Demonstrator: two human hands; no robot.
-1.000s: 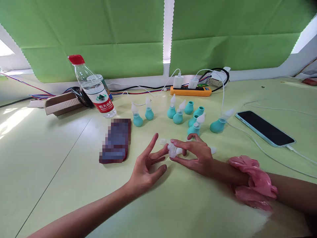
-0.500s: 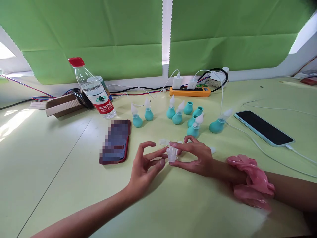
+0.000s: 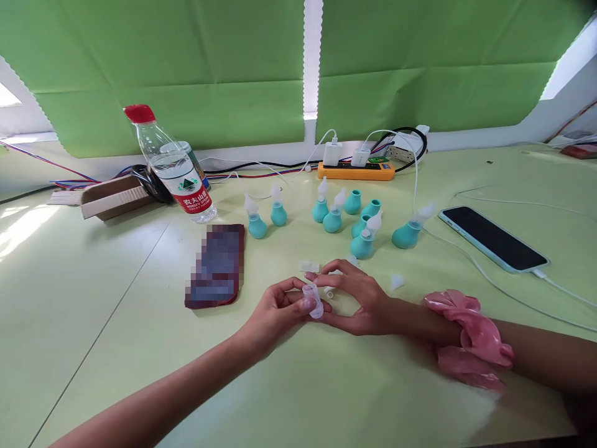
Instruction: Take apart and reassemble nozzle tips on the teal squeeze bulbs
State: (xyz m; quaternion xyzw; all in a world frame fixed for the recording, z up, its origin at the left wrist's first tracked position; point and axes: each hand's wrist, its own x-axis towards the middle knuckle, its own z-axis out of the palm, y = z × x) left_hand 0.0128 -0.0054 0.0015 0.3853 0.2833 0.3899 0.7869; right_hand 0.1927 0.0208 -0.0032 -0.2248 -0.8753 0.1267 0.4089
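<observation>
Plastic piece (image 3: 314,297): tilted, clamped between left fingers (image 3: 306,304); a slack pinch could drop it!
Right fingers (image 3: 341,284): parted around it, contact unclear.
White part (image 3: 329,292): between right fingers; one careless sweep could scatter it.

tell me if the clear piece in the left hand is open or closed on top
Looks open: the clear piece in the left hand shows a round, hollow rim at its upper end.

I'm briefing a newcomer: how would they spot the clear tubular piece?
Over the pale green table, in front of the teal bulbs, find the left hand. It grips the clear tubular piece, set apart from the loose translucent bits nearby by being held.
</observation>
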